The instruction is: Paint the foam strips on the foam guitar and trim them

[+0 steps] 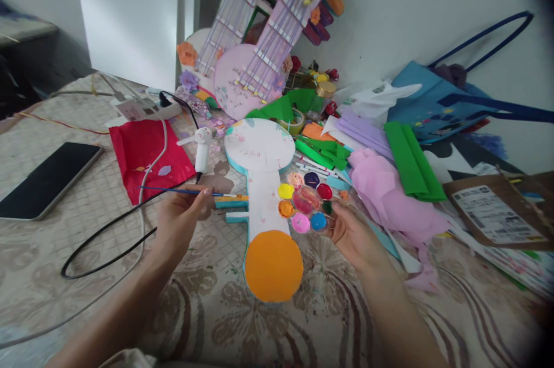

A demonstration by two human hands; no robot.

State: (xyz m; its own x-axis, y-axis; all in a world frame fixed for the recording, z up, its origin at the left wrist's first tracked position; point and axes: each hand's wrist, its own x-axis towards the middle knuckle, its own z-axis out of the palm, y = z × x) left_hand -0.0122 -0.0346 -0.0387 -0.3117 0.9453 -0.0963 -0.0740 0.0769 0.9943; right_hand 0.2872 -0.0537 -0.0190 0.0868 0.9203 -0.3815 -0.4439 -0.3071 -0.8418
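Note:
My left hand [179, 212] pinches a thin blue paintbrush [167, 190]. Its bristles meet an upper side peg [231, 201] of a white key-shaped cutout [265, 192] with turquoise edges; orange paint shows on that peg. The cutout lies on the table, with faint lettering on its far round end and a solid orange disc [273, 266] at its near end. In my right hand [352, 235] is a flower-shaped paint palette [306, 199], held over the cutout's right side. Its wells carry several colours, including yellow, orange, pink, blue and red.
A white glue gun [202, 149] stands beyond my left hand, near red felt [151, 154] and looping cables. A phone [49, 180] lies far left. Decorated guitar shapes [242, 79] lean at the back. Green felt [413, 160], pink fabric [381, 189] and a blue bag [433, 100] crowd the right.

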